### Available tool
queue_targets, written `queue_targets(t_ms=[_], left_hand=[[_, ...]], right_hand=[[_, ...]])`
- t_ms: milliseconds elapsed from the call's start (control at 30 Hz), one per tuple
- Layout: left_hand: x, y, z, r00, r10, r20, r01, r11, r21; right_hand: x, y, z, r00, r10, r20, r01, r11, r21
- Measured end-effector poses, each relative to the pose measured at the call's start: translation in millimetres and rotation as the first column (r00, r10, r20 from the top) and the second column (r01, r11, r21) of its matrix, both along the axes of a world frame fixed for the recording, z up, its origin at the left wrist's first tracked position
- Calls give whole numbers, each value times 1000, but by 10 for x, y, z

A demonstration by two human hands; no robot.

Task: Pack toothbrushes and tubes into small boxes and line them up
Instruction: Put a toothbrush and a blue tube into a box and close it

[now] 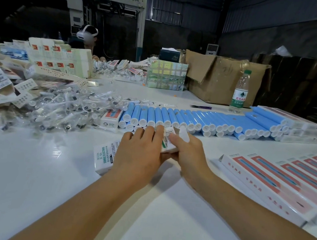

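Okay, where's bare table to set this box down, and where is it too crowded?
Bare table lies near-left, below the bagged brushes and left of the left hand. A smaller patch sits between the right hand and the pink boxes. The blue tubes ahead and the far-left pile are crowded.

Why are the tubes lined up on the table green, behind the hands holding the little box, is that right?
Not quite: the tubes are blue with white caps, not green. The head view shows them lined up on the table, just behind the left hand and right hand holding the little box.
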State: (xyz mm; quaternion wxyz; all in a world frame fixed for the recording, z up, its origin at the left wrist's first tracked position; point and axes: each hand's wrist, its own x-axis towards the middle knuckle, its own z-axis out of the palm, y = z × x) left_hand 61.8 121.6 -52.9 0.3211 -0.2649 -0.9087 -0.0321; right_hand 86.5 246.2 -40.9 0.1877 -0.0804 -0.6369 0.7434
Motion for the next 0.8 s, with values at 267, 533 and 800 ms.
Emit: queue_targets(t_ms=[267,533,800], left_hand=[[107,15,-9,1000,0,-4,0,998,-63],[39,-56,-5,1000,-7,-1,7,1000,-18],[98,-87,91,1000,-16,-1,16,998,60]], right_hand=[[110,-68,-86,987,-113,-113,158,571,806],[77,-52,48,988,154,18,-153,987,-48],[68,23,65,993,106,-54,-107,994,-11]])
